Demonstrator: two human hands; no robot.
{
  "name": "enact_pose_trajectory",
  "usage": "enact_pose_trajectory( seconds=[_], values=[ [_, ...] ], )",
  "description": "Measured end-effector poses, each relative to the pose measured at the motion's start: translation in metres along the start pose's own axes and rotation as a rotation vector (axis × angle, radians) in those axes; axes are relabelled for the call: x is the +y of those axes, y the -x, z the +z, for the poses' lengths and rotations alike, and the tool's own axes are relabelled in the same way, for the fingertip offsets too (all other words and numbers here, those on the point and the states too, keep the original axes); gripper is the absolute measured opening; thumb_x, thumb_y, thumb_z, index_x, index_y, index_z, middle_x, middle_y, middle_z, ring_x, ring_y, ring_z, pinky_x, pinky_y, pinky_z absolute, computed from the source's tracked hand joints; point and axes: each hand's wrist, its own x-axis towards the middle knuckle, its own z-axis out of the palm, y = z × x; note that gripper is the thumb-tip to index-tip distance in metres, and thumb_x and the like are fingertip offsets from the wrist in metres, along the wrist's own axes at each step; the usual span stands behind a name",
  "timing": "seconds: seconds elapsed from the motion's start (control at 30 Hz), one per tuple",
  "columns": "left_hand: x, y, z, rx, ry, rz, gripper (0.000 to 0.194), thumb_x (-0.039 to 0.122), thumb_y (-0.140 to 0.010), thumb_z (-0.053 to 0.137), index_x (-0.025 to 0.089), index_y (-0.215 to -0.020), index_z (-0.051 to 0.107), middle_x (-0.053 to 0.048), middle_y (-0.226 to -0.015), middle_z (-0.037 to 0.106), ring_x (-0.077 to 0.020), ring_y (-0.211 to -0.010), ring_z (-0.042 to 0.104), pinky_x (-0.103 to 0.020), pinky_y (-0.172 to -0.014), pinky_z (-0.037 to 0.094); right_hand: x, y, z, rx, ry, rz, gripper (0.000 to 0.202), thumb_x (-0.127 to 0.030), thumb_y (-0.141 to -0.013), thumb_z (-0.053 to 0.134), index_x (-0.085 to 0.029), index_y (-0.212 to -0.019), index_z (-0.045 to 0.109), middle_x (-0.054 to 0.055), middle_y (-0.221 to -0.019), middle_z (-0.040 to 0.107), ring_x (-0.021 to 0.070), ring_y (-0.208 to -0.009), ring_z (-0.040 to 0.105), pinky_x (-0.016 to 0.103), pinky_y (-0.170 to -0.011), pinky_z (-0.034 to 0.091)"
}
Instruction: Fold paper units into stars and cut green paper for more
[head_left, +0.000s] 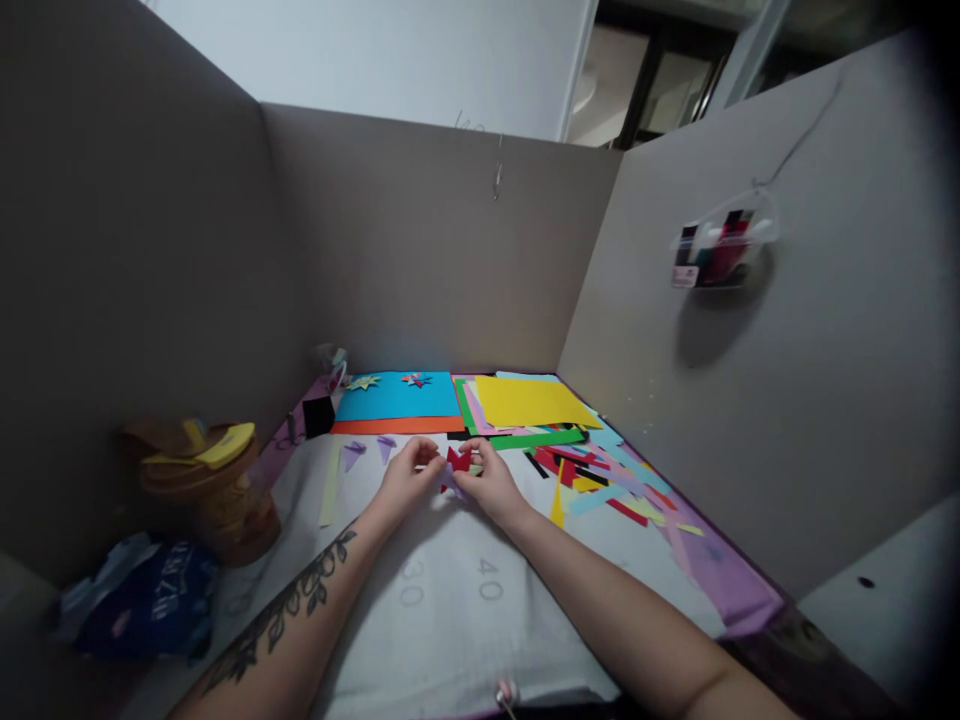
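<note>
Between the fingertips of both my hands is a small folded paper piece (458, 462), red with some purple. My left hand (411, 474) pinches its left side, and my right hand (489, 482) pinches its right side. The piece is held a little above the white cloth (450, 640); its lower part is partly covered by my fingers. To the left of my left hand lie two small folded purple papers (354, 455) and a pale green strip (330, 487). Several cut paper strips (600, 480) in mixed colours are scattered to the right of my right hand.
Behind my hands lie a blue sheet (397, 402) with two folded paper stars (417, 380) and a yellow sheet (532, 400) on a stack. A brown container (225, 500) and a blue packet (146, 605) stand at left. Grey panels (442, 250) enclose the table.
</note>
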Motion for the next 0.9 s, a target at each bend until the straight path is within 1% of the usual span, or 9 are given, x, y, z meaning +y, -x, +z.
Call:
enact_pose_trajectory(
  seconds=[0.1,0.2,0.3,0.43,0.6,0.7,0.8,0.87,0.9],
  values=[
    [-0.001,0.003,0.006,-0.063,0.139,-0.085,0.033,0.027,-0.068,0.062,0.017,-0.098,0.05,0.0,-0.072,0.062,-0.0139,-0.064,0.059,-0.023,-0.056,0.042,0.002,0.0,0.001,-0.005,-0.046,-0.008,0.035,-0.023,-0.065,0.063,-0.022,-0.096,0.047,-0.001,-0.077,0.061,0.0109,-0.055,0.056,0.021,-0.05,0.042],
    [0.001,0.004,0.009,-0.049,0.175,-0.134,0.033,0.027,-0.067,0.062,0.018,-0.096,0.047,0.007,-0.054,0.052,-0.0109,-0.048,0.052,-0.02,-0.047,0.035,0.003,-0.001,0.001,-0.026,-0.099,-0.004,0.037,-0.024,-0.065,0.064,-0.023,-0.097,0.047,-0.001,-0.08,0.061,0.0114,-0.058,0.058,0.022,-0.052,0.043],
    [0.003,0.005,0.008,-0.008,0.196,-0.142,0.033,0.026,-0.066,0.062,0.019,-0.093,0.044,0.01,-0.05,0.048,-0.0091,-0.044,0.049,-0.019,-0.045,0.032,0.003,-0.002,0.0,-0.042,-0.154,0.001,0.035,-0.025,-0.067,0.063,-0.023,-0.097,0.045,-0.003,-0.074,0.06,0.0111,-0.056,0.056,0.022,-0.052,0.042],
    [-0.001,0.004,0.002,-0.051,0.13,-0.111,0.034,0.024,-0.065,0.063,0.02,-0.093,0.042,0.01,-0.051,0.049,-0.0084,-0.044,0.048,-0.017,-0.045,0.031,0.004,-0.004,-0.002,-0.026,-0.123,-0.013,0.036,-0.022,-0.065,0.063,-0.022,-0.096,0.044,-0.008,-0.06,0.053,0.0102,-0.05,0.051,0.021,-0.049,0.038],
    [-0.006,0.004,0.0,-0.1,0.006,-0.021,0.031,0.021,-0.067,0.062,0.02,-0.093,0.046,0.009,-0.054,0.05,-0.0086,-0.048,0.048,-0.018,-0.046,0.03,0.003,-0.001,-0.002,-0.044,-0.049,-0.018,0.038,-0.019,-0.063,0.063,-0.022,-0.096,0.046,-0.007,-0.062,0.055,0.0105,-0.054,0.051,0.021,-0.051,0.038],
    [0.0,0.005,-0.001,-0.167,0.045,-0.046,0.034,0.025,-0.067,0.064,0.019,-0.095,0.046,0.008,-0.055,0.052,-0.0093,-0.049,0.05,-0.019,-0.048,0.034,0.001,0.0,-0.001,-0.03,-0.033,-0.001,0.036,-0.019,-0.062,0.063,-0.022,-0.094,0.047,-0.007,-0.06,0.054,0.0106,-0.052,0.05,0.021,-0.049,0.037],
    [0.006,0.002,-0.01,-0.238,0.142,-0.111,0.038,0.033,-0.069,0.064,0.018,-0.1,0.047,0.003,-0.063,0.059,-0.0123,-0.058,0.057,-0.023,-0.055,0.042,-0.004,-0.002,-0.003,-0.014,-0.068,0.003,0.034,-0.019,-0.061,0.062,-0.022,-0.092,0.047,-0.008,-0.06,0.053,0.0102,-0.051,0.05,0.021,-0.05,0.038],
    [0.005,-0.005,-0.024,-0.145,0.164,-0.134,0.037,0.039,-0.071,0.061,0.017,-0.1,0.049,-0.003,-0.075,0.065,-0.0154,-0.07,0.062,-0.026,-0.063,0.046,-0.007,-0.005,-0.007,0.02,-0.101,0.003,0.034,-0.019,-0.06,0.061,-0.022,-0.091,0.046,-0.007,-0.061,0.053,0.0101,-0.051,0.05,0.021,-0.049,0.038],
    [0.002,-0.01,-0.033,-0.039,0.143,-0.137,0.035,0.042,-0.072,0.058,0.017,-0.095,0.051,-0.006,-0.08,0.065,-0.0165,-0.073,0.062,-0.026,-0.063,0.047,-0.008,-0.007,-0.01,0.041,-0.114,0.005,0.034,-0.019,-0.06,0.061,-0.022,-0.091,0.046,-0.007,-0.061,0.052,0.01,-0.05,0.049,0.021,-0.048,0.037]
  ],
)
